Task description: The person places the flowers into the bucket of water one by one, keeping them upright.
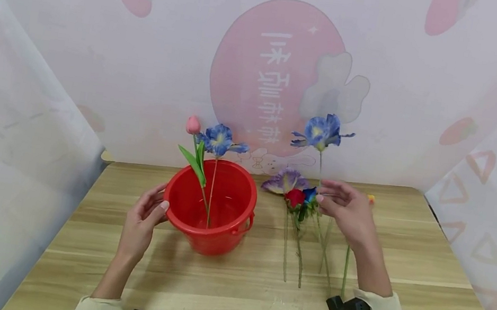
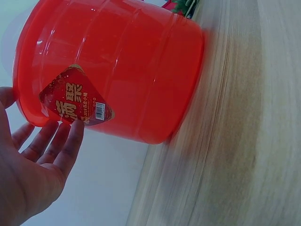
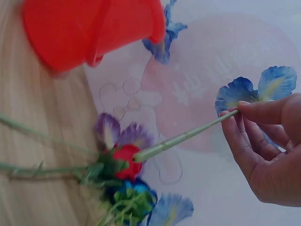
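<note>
In the head view, I seem to be partway through filling the red bucket (image 1: 210, 247) on the surface (image 1: 226, 307); the blue iris (image 1: 321, 134) to its right probably needs carrying over its rim next. From the left wrist, my left hand (image 2: 40, 167) lightly grips that rim. From the right, my right hand (image 3: 273, 155) pinches the iris's stem (image 3: 176, 140).

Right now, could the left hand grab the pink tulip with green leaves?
Probably yes: the left hand holds the round red plastic bucket, but the pink tulip rises above it, seemingly unblocked.
</note>
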